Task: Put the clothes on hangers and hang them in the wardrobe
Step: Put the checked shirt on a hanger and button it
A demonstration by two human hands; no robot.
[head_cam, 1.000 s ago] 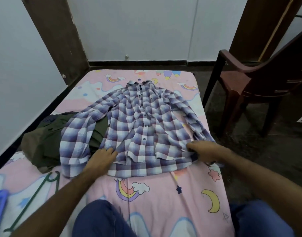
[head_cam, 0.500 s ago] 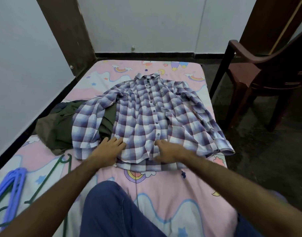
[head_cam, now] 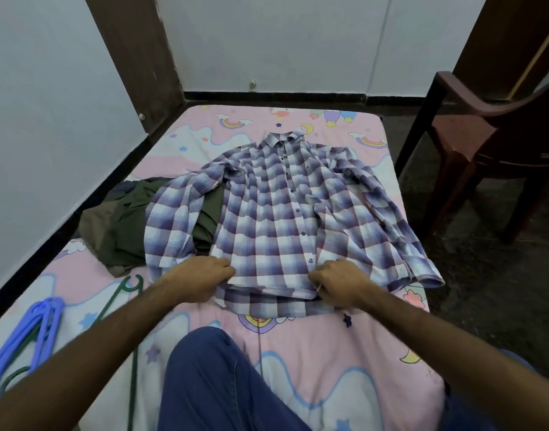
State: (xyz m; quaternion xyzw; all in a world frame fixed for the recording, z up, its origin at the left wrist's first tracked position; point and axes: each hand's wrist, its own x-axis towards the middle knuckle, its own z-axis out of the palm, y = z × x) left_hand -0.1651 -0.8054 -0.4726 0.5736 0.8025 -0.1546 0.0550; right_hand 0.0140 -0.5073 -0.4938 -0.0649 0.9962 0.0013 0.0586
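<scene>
A purple and white plaid shirt [head_cam: 276, 209] lies spread face up on the bed, collar at the far end, sleeves out to both sides. My left hand [head_cam: 198, 275] grips the bottom hem at its left side. My right hand [head_cam: 338, 283] grips the hem at the button placket, fingers curled into the cloth. A dark green hanger [head_cam: 128, 293] lies on the sheet to the left of my left arm. Several blue hangers [head_cam: 33, 331] are stacked at the bed's left edge.
Olive and brown clothes [head_cam: 120, 225] are piled under the shirt's left sleeve. The bed [head_cam: 329, 368] has a pink cartoon sheet. A dark brown plastic chair [head_cam: 490, 144] stands on the floor to the right. White walls close in on the left and at the back. My knee in blue jeans [head_cam: 220, 381] rests on the bed.
My right hand left the right sleeve cuff and came to the hem at the placket, where it now curls into the cloth. My left hand stayed at the hem's left side.
</scene>
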